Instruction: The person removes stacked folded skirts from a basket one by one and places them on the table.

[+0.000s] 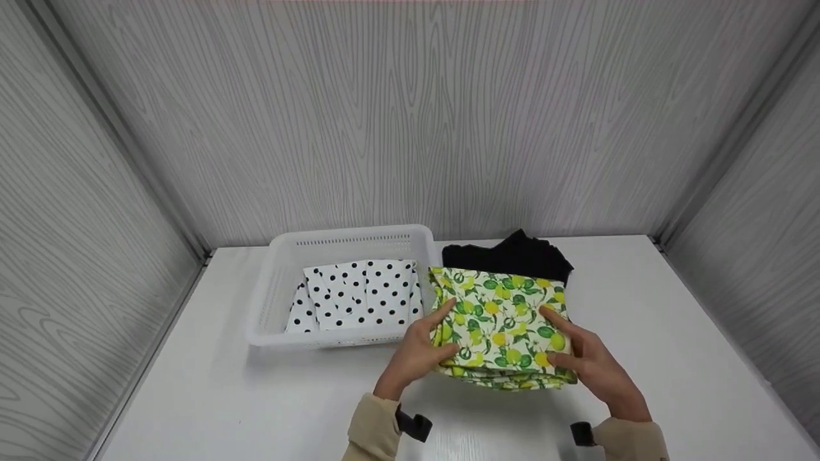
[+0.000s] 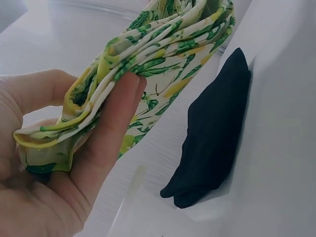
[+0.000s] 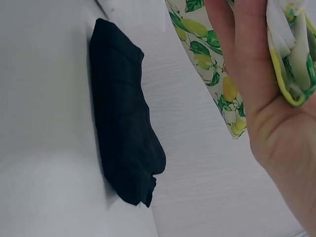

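Observation:
A folded cloth printed with lemons and green leaves [image 1: 506, 323] is held up between both hands above the table. My left hand [image 1: 419, 349] grips its left edge, thumb on the upper face. On the opposite edge my right hand [image 1: 592, 358] holds it the same way. Several stacked layers show along the cloth's near side, and in the left wrist view the folds [image 2: 163, 39] lie between thumb and fingers. Behind the cloth, partly hidden by it in the head view, lies a black folded cloth [image 1: 506, 257]; both wrist views show more of this dark cloth [image 3: 123, 118].
To the left stands a white plastic basket [image 1: 259, 314] with slotted sides. Inside it lies a white cloth with black dots [image 1: 359, 294]. The white table [image 1: 192, 397] is bounded by grey wood-grain panels [image 1: 384, 128] at the back and both sides.

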Motion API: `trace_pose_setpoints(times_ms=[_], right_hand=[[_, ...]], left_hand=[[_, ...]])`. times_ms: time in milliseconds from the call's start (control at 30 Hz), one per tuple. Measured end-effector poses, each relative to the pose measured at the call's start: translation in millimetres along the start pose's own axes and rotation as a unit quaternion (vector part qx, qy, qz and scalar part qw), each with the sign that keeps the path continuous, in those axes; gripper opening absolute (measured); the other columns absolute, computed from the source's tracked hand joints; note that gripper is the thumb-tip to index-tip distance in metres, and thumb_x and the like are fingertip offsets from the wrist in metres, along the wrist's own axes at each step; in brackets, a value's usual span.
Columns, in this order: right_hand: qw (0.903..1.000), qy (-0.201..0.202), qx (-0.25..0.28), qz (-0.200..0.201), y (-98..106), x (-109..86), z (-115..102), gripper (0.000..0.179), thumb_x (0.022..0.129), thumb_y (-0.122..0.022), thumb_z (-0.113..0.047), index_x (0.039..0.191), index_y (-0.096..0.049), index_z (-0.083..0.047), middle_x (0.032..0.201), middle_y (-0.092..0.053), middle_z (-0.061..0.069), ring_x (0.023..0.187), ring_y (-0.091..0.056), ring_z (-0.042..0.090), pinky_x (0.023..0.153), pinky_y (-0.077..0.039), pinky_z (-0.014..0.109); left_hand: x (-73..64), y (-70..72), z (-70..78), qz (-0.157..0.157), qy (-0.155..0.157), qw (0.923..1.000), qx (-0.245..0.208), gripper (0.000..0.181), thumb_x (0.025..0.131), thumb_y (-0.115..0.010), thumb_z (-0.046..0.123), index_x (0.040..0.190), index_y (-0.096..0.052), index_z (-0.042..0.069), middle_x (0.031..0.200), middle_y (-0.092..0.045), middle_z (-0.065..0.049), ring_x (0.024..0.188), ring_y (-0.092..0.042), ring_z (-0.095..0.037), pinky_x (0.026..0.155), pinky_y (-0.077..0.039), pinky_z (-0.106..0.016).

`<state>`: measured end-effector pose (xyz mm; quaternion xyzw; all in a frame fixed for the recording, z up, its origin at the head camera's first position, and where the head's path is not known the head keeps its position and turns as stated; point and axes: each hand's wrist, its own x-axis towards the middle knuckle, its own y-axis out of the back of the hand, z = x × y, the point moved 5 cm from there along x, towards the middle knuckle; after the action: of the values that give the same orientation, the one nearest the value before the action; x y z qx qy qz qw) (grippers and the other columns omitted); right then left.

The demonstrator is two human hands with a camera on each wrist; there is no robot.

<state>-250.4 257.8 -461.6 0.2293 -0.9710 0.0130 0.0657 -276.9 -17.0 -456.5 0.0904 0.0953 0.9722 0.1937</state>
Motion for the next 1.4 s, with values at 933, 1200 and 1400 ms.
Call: trace_pose_setpoints(times_ms=[933,1200,1400], right_hand=[[0.9946,-0.093,-0.046,-0.002,37.0,-46.5,45.0,0.077,0.095,-0.063,0.002,0.156,-0.016,0.01,0.152,-0.034,-0.018,0.128,-0.047,-0.006,0.098,-0.049,0.024],[0.981,-0.151,-0.111,0.049,42.1,-43.4,57.8,0.077,0.093,-0.07,-0.007,0.156,-0.027,0.008,0.162,-0.018,0.028,0.146,-0.026,0.02,0.099,-0.037,0.014],[0.9684,-0.176,-0.146,0.1,46.7,-41.0,64.8,0.073,0.091,-0.072,-0.005,0.153,-0.036,0.008,0.16,-0.031,0.025,0.149,-0.016,0.042,0.118,-0.024,0.047]], left_hand=[[-14.2,-60.0,-48.6,-0.069,0.073,0.9938,-0.047,0.08,0.078,-0.065,-0.007,0.154,-0.044,0.009,0.155,-0.043,-0.011,0.045,-0.042,-0.005,0.049,-0.043,-0.021],[-14.0,-63.4,-66.5,-0.069,0.091,0.9931,-0.026,0.078,0.078,-0.07,-0.005,0.152,-0.046,0.005,0.154,-0.045,-0.014,0.068,-0.052,-0.002,0.059,-0.046,-0.021],[-11.7,-62.8,-74.3,-0.048,0.1,0.9938,0.011,0.075,0.079,-0.073,-0.002,0.15,-0.05,0.004,0.15,-0.05,-0.014,0.101,-0.065,-0.018,0.088,-0.054,-0.036]])
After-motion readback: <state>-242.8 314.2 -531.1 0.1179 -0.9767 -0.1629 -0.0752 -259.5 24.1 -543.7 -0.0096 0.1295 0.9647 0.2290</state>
